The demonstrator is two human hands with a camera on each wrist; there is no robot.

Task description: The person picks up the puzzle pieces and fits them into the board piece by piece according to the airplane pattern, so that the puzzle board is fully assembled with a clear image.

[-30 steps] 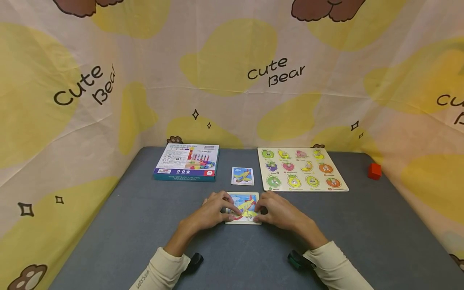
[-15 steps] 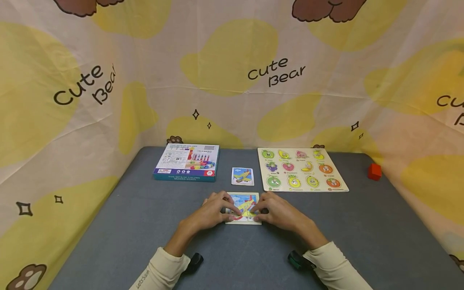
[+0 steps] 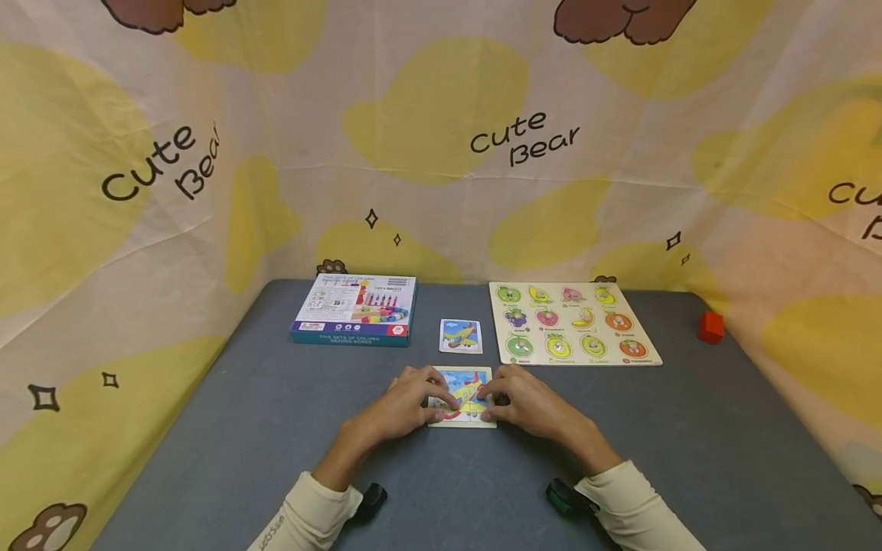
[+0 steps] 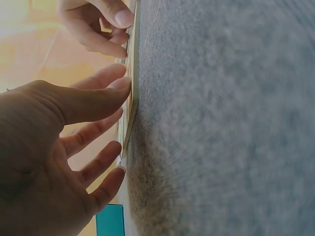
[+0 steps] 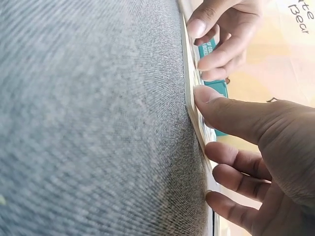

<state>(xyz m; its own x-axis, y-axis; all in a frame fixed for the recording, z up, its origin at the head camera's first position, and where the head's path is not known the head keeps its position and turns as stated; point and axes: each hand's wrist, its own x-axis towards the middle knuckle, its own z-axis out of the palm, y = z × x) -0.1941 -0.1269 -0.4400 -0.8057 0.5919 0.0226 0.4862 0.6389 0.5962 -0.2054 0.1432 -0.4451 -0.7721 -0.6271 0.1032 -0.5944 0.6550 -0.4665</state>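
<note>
A small jigsaw puzzle (image 3: 467, 383) with a yellow plane on blue sky lies in a pale wooden tray (image 3: 460, 424) on the grey table. My left hand (image 3: 401, 402) rests at its left side, fingertips on the picture and thumb near the front edge. My right hand (image 3: 527, 402) touches the right side, index finger on the picture and thumb by the lower right corner. Both wrist views show the fingers loosely bent along the tray's thin edge. Parts of the picture are hidden under the fingers. A matching plane card (image 3: 461, 337) lies just beyond the tray.
Back left lies a boxed bead set (image 3: 354, 310). At the back right is a fruit picture board (image 3: 579, 324), with a red block (image 3: 711, 327) near the table's right edge. Printed cloth (image 3: 427, 138) surrounds the table on its back and sides.
A second ago the lower right puzzle piece showed a dark outline; now it looks flush with its neighbours. My right index finger shifted slightly over the picture. My left hand has stayed put.
</note>
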